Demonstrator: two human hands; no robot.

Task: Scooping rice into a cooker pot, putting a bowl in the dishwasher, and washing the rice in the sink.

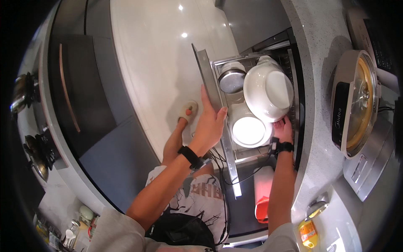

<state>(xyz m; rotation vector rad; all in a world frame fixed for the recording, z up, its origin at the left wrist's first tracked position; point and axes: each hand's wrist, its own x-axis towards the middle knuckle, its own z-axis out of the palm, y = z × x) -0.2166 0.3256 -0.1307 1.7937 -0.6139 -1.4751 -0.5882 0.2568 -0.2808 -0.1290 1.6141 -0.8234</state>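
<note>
A metal dish drawer [250,156] stands pulled out from beneath the counter on my right. My left hand [207,123] holds the upper edge of its front panel [209,75], thumb on the inner side. In the drawer, a large white bowl [267,89] lies upside down and tilted. My right hand [284,130] reaches in at the bowl's near edge, its fingertips partly hidden there. Closer to me is a stack of white dishes [250,130], their top washed out by glare. A round metal-rimmed container [232,80] sits at the drawer's far left corner.
On the right countertop [324,94] stands a Midea appliance with a clear lid [359,104]. A white sink [343,217] holds a yellow bottle [308,234]. A red-and-white towel [263,192] hangs below the drawer. Dark cables [220,160] hang by my left wrist.
</note>
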